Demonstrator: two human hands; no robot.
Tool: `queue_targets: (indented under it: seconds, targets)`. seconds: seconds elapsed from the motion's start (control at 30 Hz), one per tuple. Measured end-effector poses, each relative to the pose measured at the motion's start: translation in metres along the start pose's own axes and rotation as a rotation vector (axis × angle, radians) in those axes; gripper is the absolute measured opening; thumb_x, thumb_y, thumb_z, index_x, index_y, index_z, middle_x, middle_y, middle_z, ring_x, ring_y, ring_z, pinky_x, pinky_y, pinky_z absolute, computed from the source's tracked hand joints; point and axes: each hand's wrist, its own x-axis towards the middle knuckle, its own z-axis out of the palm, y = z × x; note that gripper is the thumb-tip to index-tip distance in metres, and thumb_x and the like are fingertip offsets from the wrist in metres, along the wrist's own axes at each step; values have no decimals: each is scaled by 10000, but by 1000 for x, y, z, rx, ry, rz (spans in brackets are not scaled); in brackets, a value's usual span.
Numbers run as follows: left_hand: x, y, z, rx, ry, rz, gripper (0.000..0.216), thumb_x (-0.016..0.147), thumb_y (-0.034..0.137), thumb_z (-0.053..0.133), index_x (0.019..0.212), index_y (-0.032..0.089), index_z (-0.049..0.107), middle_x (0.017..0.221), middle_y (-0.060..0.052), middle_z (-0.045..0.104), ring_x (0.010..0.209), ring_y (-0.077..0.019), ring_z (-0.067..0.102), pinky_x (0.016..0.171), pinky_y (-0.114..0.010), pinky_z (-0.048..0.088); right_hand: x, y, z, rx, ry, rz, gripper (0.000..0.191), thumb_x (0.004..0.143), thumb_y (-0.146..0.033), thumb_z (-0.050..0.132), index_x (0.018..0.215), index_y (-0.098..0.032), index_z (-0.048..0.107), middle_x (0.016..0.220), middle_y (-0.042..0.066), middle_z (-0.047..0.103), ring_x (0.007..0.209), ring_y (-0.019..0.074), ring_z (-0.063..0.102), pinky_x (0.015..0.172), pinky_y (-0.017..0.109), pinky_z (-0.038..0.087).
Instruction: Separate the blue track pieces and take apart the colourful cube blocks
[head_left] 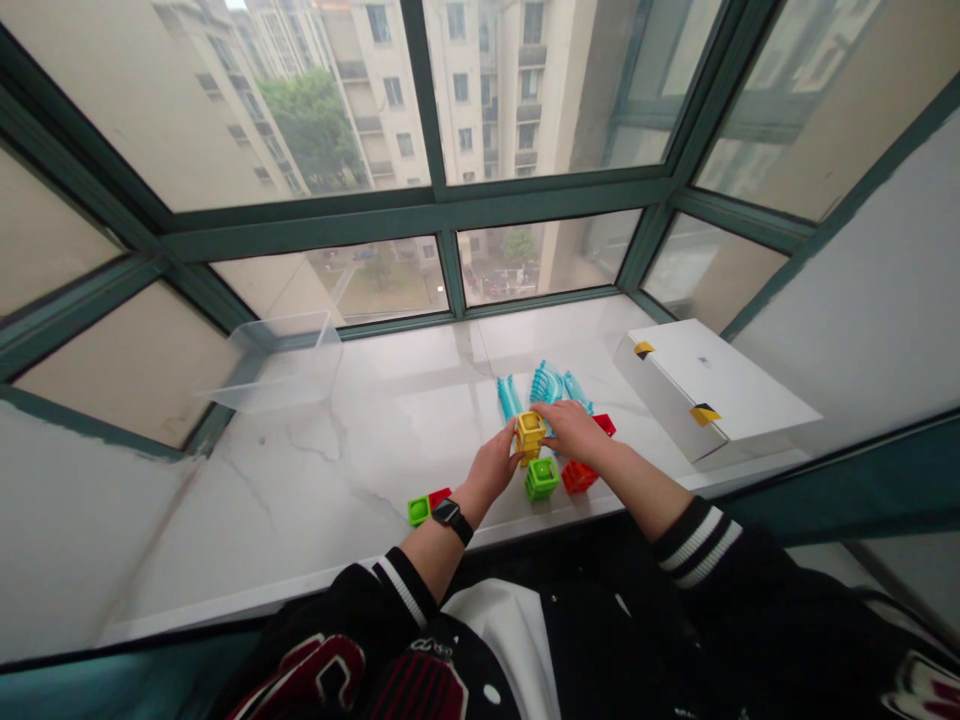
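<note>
Both hands meet on a yellow cube block [529,432] over the white marble window sill [315,470]. My left hand [493,468], with a black watch at the wrist, pinches its left side. My right hand [574,430] covers its right side from above. Below the yellow cube stands a green cube block [541,479], with an orange-red cube [578,477] right beside it. A red piece [604,424] peeks out past my right hand. Several turquoise curved track pieces [546,384] lie just behind the hands. A small green cube [418,510] and a red cube [440,495] sit left of my wrist.
A clear plastic bin [279,362] stands at the back left of the sill. A long white box [701,385] with yellow-black tape lies at the right. Window frames and glass enclose the sill on three sides.
</note>
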Motion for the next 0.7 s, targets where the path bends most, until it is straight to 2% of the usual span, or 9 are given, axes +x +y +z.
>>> queue_targets:
  seconds: [0.1, 0.4, 0.7]
  targets:
    - [-1, 1, -1, -9, 2, -5, 780, 921, 169, 683, 1596, 264, 303, 1402, -126, 663, 1259, -294, 665, 1064, -489, 546, 0, 0, 0, -5, -2, 15, 561, 832, -291, 831, 1327, -209, 580, 1114, 114, 729, 1073, 310, 660, 933, 402, 427]
    - [1, 3, 0, 11, 25, -21, 517, 907, 155, 695, 1396, 234, 546, 1323, -106, 701, 1197, -269, 684, 1060, -456, 542, 0, -2, -1, -1, 2, 15, 537, 843, -290, 822, 1317, -213, 582, 1113, 106, 730, 1079, 306, 660, 936, 401, 422]
    - [0, 0, 3, -55, 55, -29, 499, 884, 148, 721, 1349, 246, 570, 1290, -94, 709, 1148, -246, 698, 1025, -438, 559, -1, 0, 0, 14, 18, 4, 540, 831, -279, 831, 1307, -209, 586, 1088, 106, 731, 1050, 309, 665, 925, 409, 429]
